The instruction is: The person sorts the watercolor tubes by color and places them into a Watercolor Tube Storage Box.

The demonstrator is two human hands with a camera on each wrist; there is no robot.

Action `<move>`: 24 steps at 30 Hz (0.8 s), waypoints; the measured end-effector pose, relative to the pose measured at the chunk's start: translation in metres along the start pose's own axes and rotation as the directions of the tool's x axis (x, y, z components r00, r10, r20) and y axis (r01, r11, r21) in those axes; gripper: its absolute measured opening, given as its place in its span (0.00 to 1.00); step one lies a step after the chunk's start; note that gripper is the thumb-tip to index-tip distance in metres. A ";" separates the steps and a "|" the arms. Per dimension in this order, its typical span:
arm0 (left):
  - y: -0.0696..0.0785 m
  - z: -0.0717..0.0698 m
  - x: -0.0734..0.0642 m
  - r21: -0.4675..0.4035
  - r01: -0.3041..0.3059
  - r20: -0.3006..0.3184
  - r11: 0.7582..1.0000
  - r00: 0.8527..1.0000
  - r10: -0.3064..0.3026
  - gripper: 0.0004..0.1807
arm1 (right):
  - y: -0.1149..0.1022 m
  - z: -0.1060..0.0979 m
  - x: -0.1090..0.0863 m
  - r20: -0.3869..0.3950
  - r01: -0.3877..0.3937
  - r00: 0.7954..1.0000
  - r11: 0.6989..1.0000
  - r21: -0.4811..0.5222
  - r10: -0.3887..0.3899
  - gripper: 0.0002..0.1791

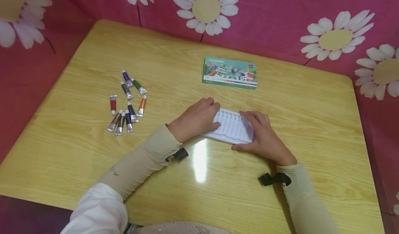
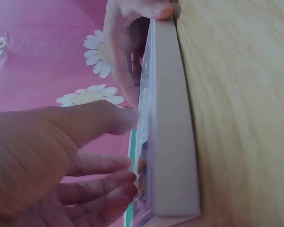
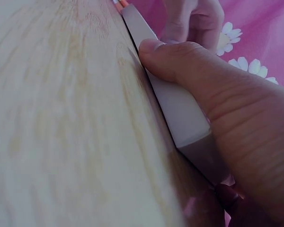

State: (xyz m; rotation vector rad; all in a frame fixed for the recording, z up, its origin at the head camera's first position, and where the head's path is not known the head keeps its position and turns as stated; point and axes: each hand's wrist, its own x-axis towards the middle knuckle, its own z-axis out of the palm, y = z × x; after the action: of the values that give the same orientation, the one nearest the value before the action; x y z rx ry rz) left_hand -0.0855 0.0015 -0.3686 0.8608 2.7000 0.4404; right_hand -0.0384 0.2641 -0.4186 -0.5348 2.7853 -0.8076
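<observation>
A white plastic tray with a row of slots (image 1: 232, 126) lies in a shallow pale box on the table. My right hand (image 1: 265, 137) grips its right end, thumb along the near side and fingers at the far edge. Over the left part of the tray is my left hand (image 1: 199, 118), covering the slots there. In the left wrist view its thumb (image 2: 99, 118) reaches straight to the tray's face, apart from the loosely bent fingers. Dark and orange bits (image 2: 142, 165) show inside the tray beside those fingertips.
Several small paint tubes lie left on the table, among them a red tube (image 1: 113, 105), an orange tube (image 1: 142, 106) and a green tube (image 1: 138, 86). A green illustrated paint box (image 1: 230, 72) lies beyond the tray. Flowered pink cloth (image 1: 268, 19) borders the wooden table (image 1: 174, 64).
</observation>
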 end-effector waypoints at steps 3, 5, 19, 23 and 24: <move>-0.003 -0.004 -0.001 -0.044 -0.024 -0.042 0.999 0.999 0.022 0.24 | 0.000 0.000 0.000 -0.009 0.009 1.000 1.000 -0.001 -0.009 0.63; -0.007 -0.009 -0.002 -0.072 -0.028 -0.070 0.997 0.997 0.023 0.23 | -0.001 -0.001 0.000 -0.013 0.018 1.000 1.000 -0.002 -0.018 0.63; -0.031 -0.038 -0.009 -0.165 0.104 -0.110 0.981 0.986 -0.123 0.23 | -0.003 -0.001 0.000 0.010 -0.019 1.000 1.000 0.005 0.019 0.64; -0.034 -0.041 -0.011 -0.183 0.120 -0.111 0.976 0.984 -0.142 0.23 | -0.002 -0.001 0.000 0.011 -0.018 1.000 1.000 -0.003 0.018 0.64; -0.035 -0.042 -0.012 -0.186 0.125 -0.112 0.975 0.983 -0.148 0.24 | -0.002 -0.001 0.000 0.012 -0.019 1.000 1.000 -0.003 0.019 0.64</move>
State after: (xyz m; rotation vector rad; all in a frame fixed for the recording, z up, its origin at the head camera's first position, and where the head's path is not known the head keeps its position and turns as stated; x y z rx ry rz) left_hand -0.1090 -0.0414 -0.3408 0.6128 2.7574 0.7142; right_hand -0.0382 0.2633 -0.4171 -0.5115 2.7771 -0.7943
